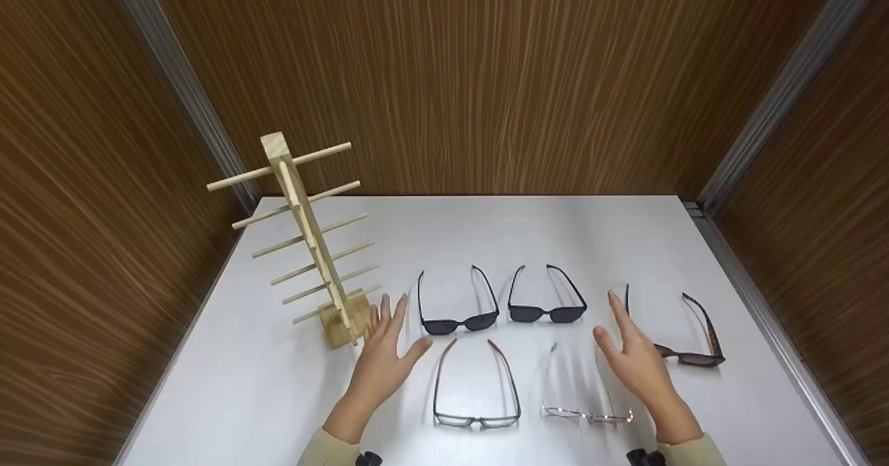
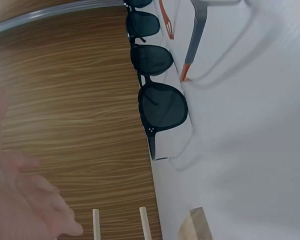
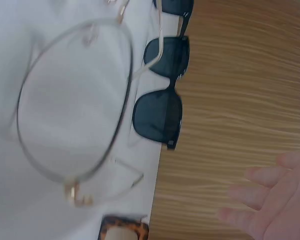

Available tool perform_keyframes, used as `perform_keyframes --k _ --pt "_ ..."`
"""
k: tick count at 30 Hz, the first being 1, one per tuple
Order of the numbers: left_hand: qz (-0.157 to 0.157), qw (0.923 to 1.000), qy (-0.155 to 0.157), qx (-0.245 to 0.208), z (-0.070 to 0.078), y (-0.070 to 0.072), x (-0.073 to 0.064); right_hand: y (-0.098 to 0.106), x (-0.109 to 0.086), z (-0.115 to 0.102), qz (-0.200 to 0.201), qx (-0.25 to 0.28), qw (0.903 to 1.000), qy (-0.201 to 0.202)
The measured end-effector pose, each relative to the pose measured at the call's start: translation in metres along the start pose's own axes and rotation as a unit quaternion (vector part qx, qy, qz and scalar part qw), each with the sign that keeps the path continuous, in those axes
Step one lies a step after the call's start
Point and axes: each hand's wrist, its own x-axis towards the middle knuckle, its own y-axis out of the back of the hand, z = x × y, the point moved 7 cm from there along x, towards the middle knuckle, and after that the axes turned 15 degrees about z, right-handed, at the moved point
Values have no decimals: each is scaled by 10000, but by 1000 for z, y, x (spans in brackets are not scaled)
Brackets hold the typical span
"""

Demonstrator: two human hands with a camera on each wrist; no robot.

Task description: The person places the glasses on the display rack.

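Observation:
My left hand (image 1: 383, 358) is spread with straight fingers beside the base of a wooden eyeglass stand (image 1: 302, 223), holding nothing. My right hand (image 1: 635, 362) is spread too, its forearm beside thin metal-rimmed glasses (image 1: 587, 416), and it hides part of the tortoiseshell sunglasses (image 1: 700, 360). Black sunglasses (image 1: 460, 323) lie right of the left fingertips, with a second black pair (image 1: 546, 314) further right. Dark-framed clear glasses (image 1: 476, 421) with brownish temple tips lie between the forearms. In the right wrist view, one lens of the metal-rimmed glasses (image 3: 127, 100) looms close.
The stand has several pegs (image 1: 323, 152) sticking out to both sides. A white tabletop (image 1: 500, 230) carries everything. Wood-grain panels (image 1: 486, 84) enclose it at the back and both sides, with metal edge strips (image 1: 757, 91) in the corners.

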Motion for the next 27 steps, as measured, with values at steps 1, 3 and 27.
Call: perform_keyframes --k 1,3,27 --pt "-8 9997 104 -226 -1 0 -1 -1 -1 -2 8 184 9998 -48" --pt "-8 9975 307 -631 -4 1 -4 -5 -3 -6 52 566 9983 -85" --pt "-772 9518 2083 -2115 -45 -29 -37 -66 -42 -34 -786 2191 9564 -1762"
